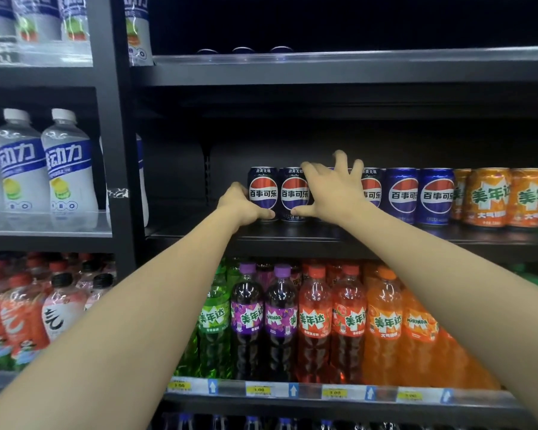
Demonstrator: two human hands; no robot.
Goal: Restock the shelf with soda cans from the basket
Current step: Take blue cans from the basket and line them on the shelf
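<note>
Behind the right hand (336, 190), one dark cola can is almost wholly hidden, so that only its position in the row can be inferred; the can just right of the hand shows half its red, white and blue roundel (371, 189). Fingers of this hand are spread wide, draped over the can tops, with the thumb lying low against the second black cola can (294, 193). To its left, the left hand (241, 207) curls round the side of the first black aluminium cola can (262, 192), thumb at its base. Two black cans are plainly visible between the hands; right of the right hand stand two blue cola cans (420, 197), then three orange soda cans (503, 197), the last cut off by the frame edge. All stand upright on a dark metal shelf (323, 235). Left of the left hand the shelf is bare. Above the hands, three can tops (243, 50) barely show in shadow. Below the forearms, a row of green, purple, red and orange plastic bottles (317, 321) fills the lower shelf, edged with yellow price tags (258, 390). Far left of the hands stand white-capped cloudy drink bottles (44, 169).
</note>
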